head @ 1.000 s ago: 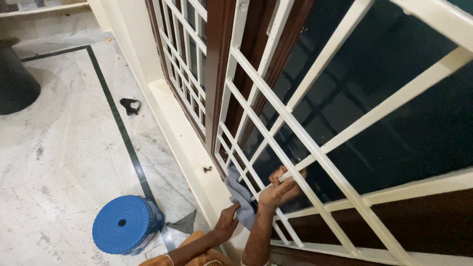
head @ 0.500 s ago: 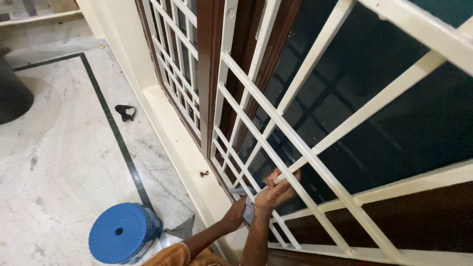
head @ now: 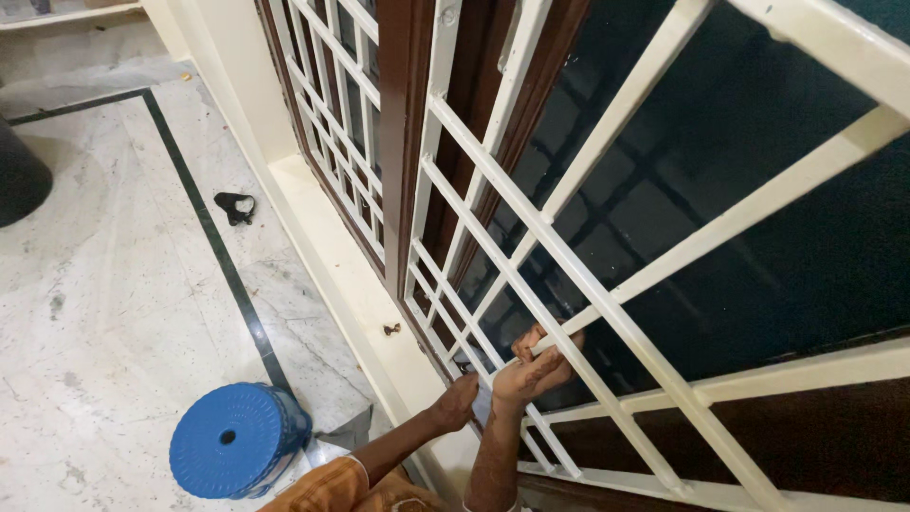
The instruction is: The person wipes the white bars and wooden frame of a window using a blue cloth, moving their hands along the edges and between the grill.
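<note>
My right hand (head: 534,368) grips a slanted bar of the white metal window grille (head: 531,223) near its lower corner. My left hand (head: 459,399) is just left of it, pressed against the lowest bars. It is closed on a grey-blue cloth (head: 481,407), of which only a small strip shows between my two wrists. Dark glass and a brown wooden frame (head: 406,133) lie behind the grille.
A blue round plastic stool (head: 232,440) stands on the marble floor below my left arm, with a grey scrap (head: 356,428) beside it. A small black object (head: 233,206) lies further off, and a dark round thing (head: 17,178) at the left edge. A cream sill (head: 332,256) runs under the window.
My left hand has moved up and in against the lower bars. The cloth that hung out over the sill is now mostly hidden behind the hand. My right hand keeps its grip.
</note>
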